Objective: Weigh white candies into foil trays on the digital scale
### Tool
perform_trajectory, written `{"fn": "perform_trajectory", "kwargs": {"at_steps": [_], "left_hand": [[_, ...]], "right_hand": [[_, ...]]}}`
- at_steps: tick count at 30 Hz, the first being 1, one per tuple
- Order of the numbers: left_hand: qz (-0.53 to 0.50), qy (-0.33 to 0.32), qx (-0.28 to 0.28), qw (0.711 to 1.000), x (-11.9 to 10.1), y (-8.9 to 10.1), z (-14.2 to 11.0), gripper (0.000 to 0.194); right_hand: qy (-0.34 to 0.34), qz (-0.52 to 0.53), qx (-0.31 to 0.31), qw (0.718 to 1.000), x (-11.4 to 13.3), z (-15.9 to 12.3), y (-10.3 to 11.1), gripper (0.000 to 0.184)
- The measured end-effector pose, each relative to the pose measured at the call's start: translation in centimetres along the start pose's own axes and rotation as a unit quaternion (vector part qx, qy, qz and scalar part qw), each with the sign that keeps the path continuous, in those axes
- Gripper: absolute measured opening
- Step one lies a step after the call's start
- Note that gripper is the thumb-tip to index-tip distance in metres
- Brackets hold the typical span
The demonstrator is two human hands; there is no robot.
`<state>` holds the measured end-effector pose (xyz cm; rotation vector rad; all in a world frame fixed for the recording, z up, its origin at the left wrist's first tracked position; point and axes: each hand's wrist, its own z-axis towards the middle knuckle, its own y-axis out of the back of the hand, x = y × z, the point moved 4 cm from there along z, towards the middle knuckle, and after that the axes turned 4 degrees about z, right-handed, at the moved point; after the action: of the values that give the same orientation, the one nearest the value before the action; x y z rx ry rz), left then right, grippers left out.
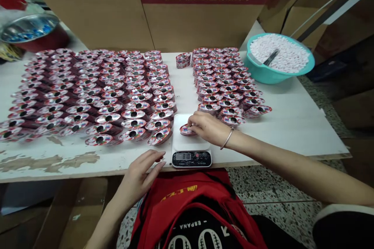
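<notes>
A white digital scale [191, 146] sits at the table's front edge, its display seemingly reading 81.0. On its plate stands a small oval red-and-white printed pack [184, 130]. My right hand [206, 126], with a bangle at the wrist, reaches over the scale; its fingertips are pinched together at the top opening of that pack. What is between them, if anything, is hidden. Left of the scale, my left hand [143, 171] hovers by the table edge, holding nothing, thumb and fingers apart.
Rows of similar oval packs [134, 113] with dark top holes fill the left; more packs [226, 82] stand on the right. One pack [183, 60] stands between them at the back. A turquoise basin [263, 74] holds small white wrapped pieces and tongs. Cardboard boxes [187, 23] stand behind.
</notes>
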<state>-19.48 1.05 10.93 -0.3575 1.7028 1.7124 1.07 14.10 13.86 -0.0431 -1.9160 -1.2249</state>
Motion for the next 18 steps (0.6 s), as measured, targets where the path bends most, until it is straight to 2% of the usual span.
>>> {"fn": "perform_trajectory", "kwargs": {"at_steps": [5, 9, 11, 13, 15, 18], "left_hand": [[-0.013, -0.009, 0.013, 1.000, 0.0, -0.6, 0.0, 0.023], [-0.019, -0.007, 0.019, 1.000, 0.1, -0.9, 0.4, 0.024], [-0.028, -0.007, 0.026, 0.999, 0.1, -1.6, 0.5, 0.025], [-0.040, -0.006, 0.032, 0.999, 0.2, -2.8, 0.5, 0.028], [-0.044, -0.004, 0.040, 0.998, 0.5, -4.3, 0.3, 0.032], [-0.027, 0.001, 0.048, 0.998, 1.2, -6.4, -0.2, 0.030]], "right_hand": [[-0.003, -0.015, 0.010, 1.000, 0.0, 0.0, -0.1, 0.012], [0.010, -0.014, -0.017, 1.000, -0.2, 0.3, 0.2, 0.017], [0.016, 0.019, -0.043, 0.999, -0.4, 0.4, 0.7, 0.019], [0.014, 0.091, -0.077, 0.993, -0.8, 0.2, 1.5, 0.016], [-0.010, 0.204, -0.100, 0.974, -1.6, -0.4, 2.3, 0.011], [-0.077, 0.379, -0.107, 0.916, -3.3, -2.2, 2.6, 0.014]]}}
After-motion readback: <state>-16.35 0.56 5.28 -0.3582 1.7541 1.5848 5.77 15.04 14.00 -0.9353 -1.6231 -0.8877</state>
